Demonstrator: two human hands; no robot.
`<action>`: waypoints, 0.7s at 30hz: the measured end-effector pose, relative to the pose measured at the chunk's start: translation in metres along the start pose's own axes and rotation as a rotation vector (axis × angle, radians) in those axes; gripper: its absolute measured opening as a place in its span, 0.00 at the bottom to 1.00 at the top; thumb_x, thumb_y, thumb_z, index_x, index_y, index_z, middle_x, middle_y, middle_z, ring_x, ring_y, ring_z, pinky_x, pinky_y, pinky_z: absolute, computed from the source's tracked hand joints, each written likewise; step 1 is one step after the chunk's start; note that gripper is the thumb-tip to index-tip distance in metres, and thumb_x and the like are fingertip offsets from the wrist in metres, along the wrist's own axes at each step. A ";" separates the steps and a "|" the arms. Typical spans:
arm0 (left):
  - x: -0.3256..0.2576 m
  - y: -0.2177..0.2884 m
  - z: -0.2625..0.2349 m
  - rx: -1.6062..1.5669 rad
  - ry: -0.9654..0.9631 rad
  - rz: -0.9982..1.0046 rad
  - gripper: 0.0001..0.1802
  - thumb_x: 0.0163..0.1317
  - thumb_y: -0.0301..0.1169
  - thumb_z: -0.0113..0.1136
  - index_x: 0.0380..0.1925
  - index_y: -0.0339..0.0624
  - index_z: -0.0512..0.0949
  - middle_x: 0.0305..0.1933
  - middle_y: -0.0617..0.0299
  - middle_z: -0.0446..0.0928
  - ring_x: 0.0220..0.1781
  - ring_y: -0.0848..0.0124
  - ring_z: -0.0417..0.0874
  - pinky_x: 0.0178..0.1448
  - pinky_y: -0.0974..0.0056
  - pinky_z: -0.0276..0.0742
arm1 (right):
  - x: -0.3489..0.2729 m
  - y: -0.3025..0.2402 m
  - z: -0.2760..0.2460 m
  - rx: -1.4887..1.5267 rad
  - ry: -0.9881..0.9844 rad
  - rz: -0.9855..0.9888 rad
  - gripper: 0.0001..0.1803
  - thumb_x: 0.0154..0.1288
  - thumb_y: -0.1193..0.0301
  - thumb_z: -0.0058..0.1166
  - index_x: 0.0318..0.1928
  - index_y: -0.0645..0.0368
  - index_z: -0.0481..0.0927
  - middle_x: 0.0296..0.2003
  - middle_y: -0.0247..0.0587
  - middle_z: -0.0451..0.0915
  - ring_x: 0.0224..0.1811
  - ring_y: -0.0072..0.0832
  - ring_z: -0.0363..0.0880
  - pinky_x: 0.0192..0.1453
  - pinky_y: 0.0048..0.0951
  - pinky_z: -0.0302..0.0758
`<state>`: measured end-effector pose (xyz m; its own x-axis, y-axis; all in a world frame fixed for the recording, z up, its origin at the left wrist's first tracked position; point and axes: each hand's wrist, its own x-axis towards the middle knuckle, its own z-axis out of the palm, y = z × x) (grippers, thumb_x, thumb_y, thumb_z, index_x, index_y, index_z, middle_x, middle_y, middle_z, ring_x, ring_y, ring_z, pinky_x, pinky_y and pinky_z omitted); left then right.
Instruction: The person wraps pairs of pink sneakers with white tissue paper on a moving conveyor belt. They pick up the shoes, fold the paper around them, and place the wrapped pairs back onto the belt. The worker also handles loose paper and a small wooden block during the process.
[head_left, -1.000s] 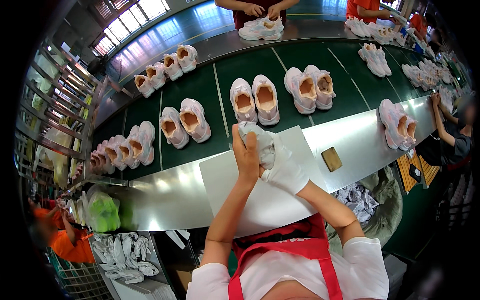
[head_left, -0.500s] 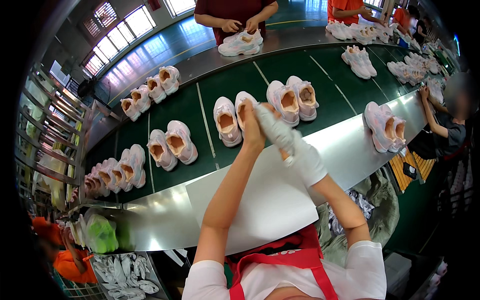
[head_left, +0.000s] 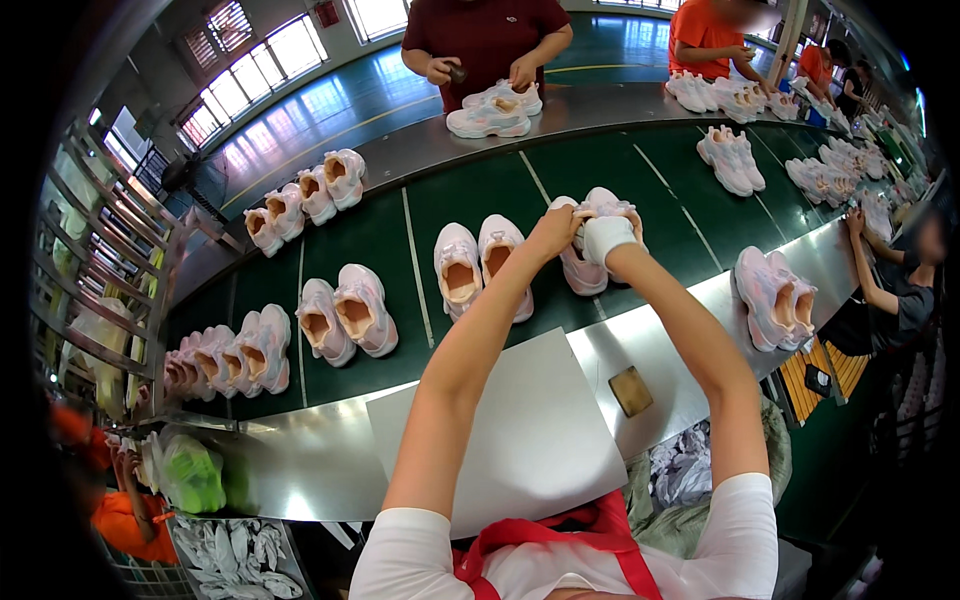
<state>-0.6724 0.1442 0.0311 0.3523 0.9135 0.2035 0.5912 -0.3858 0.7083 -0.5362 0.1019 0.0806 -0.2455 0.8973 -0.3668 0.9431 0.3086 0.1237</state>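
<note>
On the green conveyor belt stands a pair of pale pink and white sneakers, the left sneaker partly behind my arms and the right sneaker under my right hand. My bare left hand is closed at the collar of the left one. My right hand, in a white glove, rests over the opening of the right one; its fingers are hidden. Another pair of sneakers stands just left of my left hand. A brown block lies on the metal ledge near me.
A white board covers part of the metal ledge. More sneaker pairs line the belt. Across it a person handles sneakers, holding a dark block. At right, another pair sits by the ledge; a sack stands below.
My hands have parted and moved right to the pair on the belt. The brown block, earlier by my gloved hand, now lies on the ledge. The person opposite has picked up a dark block.
</note>
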 end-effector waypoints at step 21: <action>0.030 0.010 0.068 0.366 0.235 -0.151 0.31 0.38 0.29 0.72 0.46 0.39 0.72 0.49 0.51 0.71 0.55 0.58 0.72 0.50 0.63 0.77 | -0.021 -0.032 0.058 0.245 0.590 0.030 0.12 0.55 0.65 0.55 0.34 0.60 0.82 0.29 0.55 0.81 0.31 0.49 0.81 0.36 0.44 0.77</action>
<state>-0.6071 0.1587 -0.0020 0.0938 0.9513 0.2938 0.8557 -0.2278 0.4646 -0.5481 0.0546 0.0312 -0.2346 0.9488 0.2115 0.9582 0.2624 -0.1144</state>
